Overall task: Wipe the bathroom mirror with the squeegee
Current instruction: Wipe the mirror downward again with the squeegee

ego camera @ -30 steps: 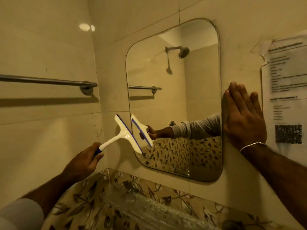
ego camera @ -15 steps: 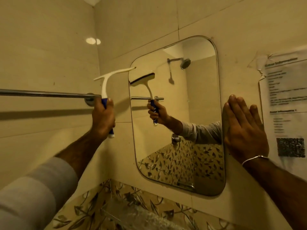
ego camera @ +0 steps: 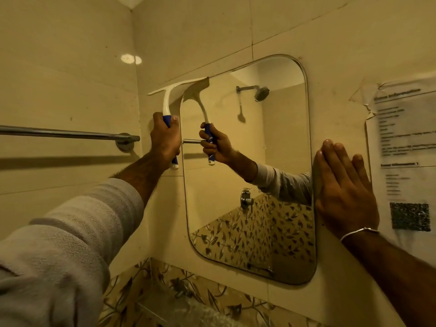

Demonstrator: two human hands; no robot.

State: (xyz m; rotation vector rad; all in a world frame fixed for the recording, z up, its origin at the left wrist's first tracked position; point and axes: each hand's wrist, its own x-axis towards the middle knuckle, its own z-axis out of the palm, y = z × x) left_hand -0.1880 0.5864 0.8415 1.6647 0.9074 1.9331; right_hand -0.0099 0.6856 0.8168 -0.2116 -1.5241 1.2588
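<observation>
Left hand [ego camera: 165, 140] grips squeegee [ego camera: 168, 100] handle, blade at mirror [ego camera: 271, 161] top-left corner, half over the tile. Right hand [ego camera: 344, 192] flat, fingers straight, against mirror's right edge. Looks like a stroke's start; most glass likely left.

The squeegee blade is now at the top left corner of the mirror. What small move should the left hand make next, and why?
Probably pull the squeegee straight down the glass. The left hand grips its blue handle, with the blade's right end at the top left corner of the mirror, partly over the tile. The right hand lies flat at the mirror's right edge.
</observation>
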